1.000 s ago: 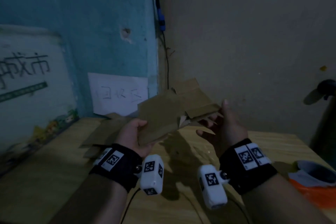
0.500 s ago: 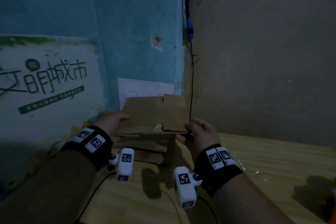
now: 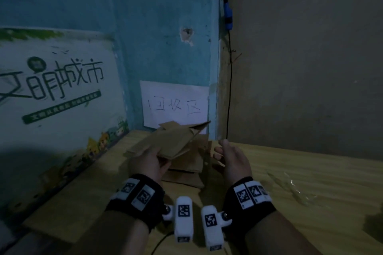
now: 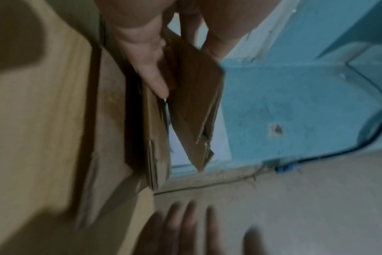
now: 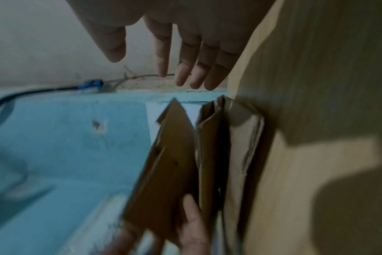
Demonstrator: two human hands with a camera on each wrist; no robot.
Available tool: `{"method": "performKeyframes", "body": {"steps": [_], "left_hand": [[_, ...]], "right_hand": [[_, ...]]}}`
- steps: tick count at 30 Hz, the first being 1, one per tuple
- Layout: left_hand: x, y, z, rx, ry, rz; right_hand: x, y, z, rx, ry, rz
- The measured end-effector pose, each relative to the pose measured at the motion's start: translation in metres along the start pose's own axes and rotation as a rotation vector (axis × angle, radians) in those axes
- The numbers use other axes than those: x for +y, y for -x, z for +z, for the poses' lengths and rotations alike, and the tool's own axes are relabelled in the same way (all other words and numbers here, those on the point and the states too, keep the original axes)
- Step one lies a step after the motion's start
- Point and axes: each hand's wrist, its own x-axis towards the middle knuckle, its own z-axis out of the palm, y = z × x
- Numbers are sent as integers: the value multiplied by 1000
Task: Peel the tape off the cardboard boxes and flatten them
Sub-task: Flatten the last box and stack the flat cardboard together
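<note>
While the left hand (image 3: 148,163) grips one flattened cardboard box (image 3: 176,141) by its near edge, thumb on one side and fingers on the other, the box hangs tilted just above a pile of flat cardboard (image 3: 186,170). The pile lies on the wooden table (image 3: 310,172) in the corner, below a white paper sign (image 3: 174,103) on the blue wall. The right hand (image 3: 233,159) is beside the box with fingers straight, holding nothing.
</note>
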Motion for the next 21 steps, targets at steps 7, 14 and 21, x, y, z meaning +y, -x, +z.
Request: {"method": "performKeyframes", "body": {"steps": [7,14,21], "left_hand": [[-20,12,4,-59,-215,3],[-10,22,-4,-247,-400,-143],[34,7,-11,133,-673,463]], "right_hand": [[5,4,-4,-203,232,-115],[24,-7,1,-260,387,9],[25,-14,-3,-328,510,20]]}}
